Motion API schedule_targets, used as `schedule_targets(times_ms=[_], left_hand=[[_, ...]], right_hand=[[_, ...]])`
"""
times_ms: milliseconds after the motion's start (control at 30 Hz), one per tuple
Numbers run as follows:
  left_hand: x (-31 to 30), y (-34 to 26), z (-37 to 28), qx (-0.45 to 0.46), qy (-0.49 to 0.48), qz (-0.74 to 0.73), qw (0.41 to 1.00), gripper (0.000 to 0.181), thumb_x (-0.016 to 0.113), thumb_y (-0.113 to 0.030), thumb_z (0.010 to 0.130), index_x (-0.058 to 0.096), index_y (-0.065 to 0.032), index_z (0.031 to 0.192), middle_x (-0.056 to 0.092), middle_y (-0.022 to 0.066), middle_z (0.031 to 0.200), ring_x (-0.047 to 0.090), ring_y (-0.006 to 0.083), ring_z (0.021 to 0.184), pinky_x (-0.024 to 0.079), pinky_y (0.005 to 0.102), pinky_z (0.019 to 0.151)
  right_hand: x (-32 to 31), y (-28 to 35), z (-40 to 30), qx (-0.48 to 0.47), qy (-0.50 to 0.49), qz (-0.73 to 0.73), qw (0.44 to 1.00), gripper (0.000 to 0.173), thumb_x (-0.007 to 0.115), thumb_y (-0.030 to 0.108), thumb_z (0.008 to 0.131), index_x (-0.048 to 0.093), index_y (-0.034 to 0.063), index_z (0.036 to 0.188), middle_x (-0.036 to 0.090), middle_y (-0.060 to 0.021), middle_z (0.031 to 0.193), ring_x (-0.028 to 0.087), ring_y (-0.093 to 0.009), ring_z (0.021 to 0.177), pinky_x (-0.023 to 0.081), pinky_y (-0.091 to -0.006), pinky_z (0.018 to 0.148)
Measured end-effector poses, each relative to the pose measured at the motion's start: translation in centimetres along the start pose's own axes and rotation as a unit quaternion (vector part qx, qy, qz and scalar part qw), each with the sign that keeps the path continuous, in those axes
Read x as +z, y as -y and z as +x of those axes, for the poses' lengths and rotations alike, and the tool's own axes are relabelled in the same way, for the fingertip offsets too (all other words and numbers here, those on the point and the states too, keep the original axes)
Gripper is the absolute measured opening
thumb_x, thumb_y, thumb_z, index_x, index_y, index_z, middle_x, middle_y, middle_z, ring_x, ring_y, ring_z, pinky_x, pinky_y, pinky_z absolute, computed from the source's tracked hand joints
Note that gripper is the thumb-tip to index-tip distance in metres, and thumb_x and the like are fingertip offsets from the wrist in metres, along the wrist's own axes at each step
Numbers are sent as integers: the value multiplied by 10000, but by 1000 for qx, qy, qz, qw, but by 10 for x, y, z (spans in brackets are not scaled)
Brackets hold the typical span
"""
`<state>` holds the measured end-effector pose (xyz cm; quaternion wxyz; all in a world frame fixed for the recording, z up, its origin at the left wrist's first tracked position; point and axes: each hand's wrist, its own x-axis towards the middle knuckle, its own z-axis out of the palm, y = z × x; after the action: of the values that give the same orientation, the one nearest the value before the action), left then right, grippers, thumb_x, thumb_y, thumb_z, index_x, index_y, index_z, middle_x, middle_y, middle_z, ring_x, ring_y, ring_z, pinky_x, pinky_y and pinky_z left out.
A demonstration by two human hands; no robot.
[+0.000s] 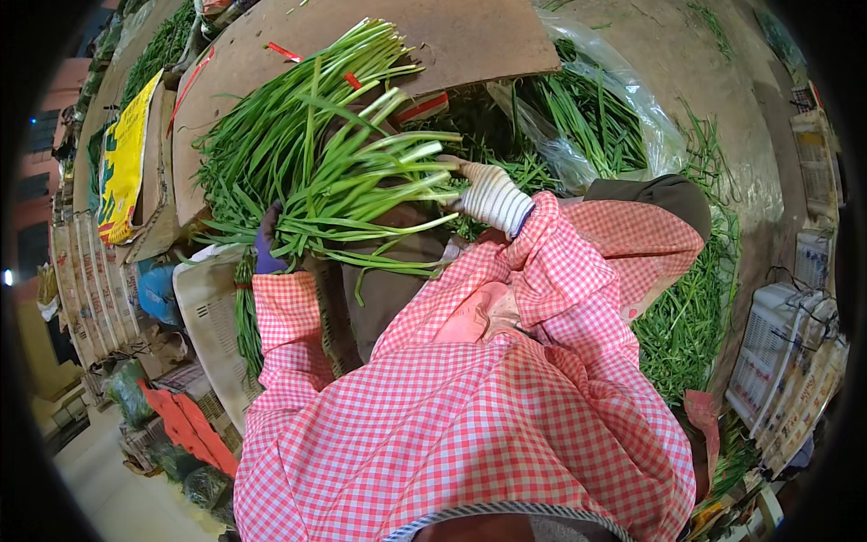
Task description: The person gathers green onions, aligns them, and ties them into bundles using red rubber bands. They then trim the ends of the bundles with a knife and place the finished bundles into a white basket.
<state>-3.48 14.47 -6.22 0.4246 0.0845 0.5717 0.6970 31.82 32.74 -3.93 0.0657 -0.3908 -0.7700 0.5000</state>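
A loose bunch of garlic chives [366, 203] lies across my lap, its pale stem ends pointing right. My left hand [269, 240], in a purple glove, grips its leafy end from the left. At the stem ends is my right hand [489, 196], in a white striped knit glove. Its fingers are bent around some stems, and the fingertips are partly hidden. Just beyond, a larger pile of chives [271, 129] rests on a brown board [474, 34], with red tape strips [284, 52] near it.
A clear plastic bag [660, 129] of chives lies open beyond my right hand. A pale plastic crate [203, 291] stands by my left arm, with a tied bundle [248, 318] at its edge. Loose greens [684, 339] cover the floor at right. A yellow printed carton [125, 162] is at left.
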Motion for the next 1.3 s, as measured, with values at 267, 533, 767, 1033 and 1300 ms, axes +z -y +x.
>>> schedule_targets(times_ms=[267, 533, 767, 1033, 1300], left_hand=[[-32, 24, 12, -29, 111, -129, 985, 311, 448, -156, 929, 530, -6, 1190, 601, 173, 1127, 614, 292, 971, 531, 423, 836], [-17, 25, 7, -121, 101, -200, 967, 255, 469, -159, 907, 597, -35, 1090, 642, 158, 1032, 638, 276, 899, 552, 410, 777], [18, 14, -19, -64, 83, -124, 987, 290, 422, -150, 926, 569, -18, 1138, 632, 153, 1056, 639, 257, 887, 548, 388, 788], [18, 13, -15, -76, 66, -130, 986, 329, 384, -152, 949, 493, 11, 1215, 609, 146, 1102, 628, 245, 921, 534, 365, 813], [11, 19, -10, 68, 23, 50, 996, 336, 416, -122, 931, 481, 25, 1226, 590, 168, 1123, 606, 251, 979, 518, 359, 847]], right_hand=[[-1, 5, -2, 91, 2, -14, 996, 898, 794, 415, 585, 415, 93, 1332, 582, -208, 1154, 572, -338, 1047, 455, -370, 902], [7, 38, 25, -33, -27, 214, 976, 317, 690, 279, 769, 658, 90, 1021, 674, -62, 854, 618, -165, 761, 491, -288, 726], [-42, -6, -26, 79, -122, 107, 984, 265, 584, 284, 817, 680, 73, 946, 637, -95, 706, 594, -191, 650, 463, -305, 619], [-104, 16, -55, 104, -204, 43, 972, 323, 669, 296, 766, 670, 35, 957, 625, -116, 689, 586, -161, 653, 462, -307, 643], [-97, 88, 20, -88, -161, -44, 982, 335, 626, 357, 828, 668, 45, 942, 631, -140, 707, 608, -192, 640, 483, -325, 621]])
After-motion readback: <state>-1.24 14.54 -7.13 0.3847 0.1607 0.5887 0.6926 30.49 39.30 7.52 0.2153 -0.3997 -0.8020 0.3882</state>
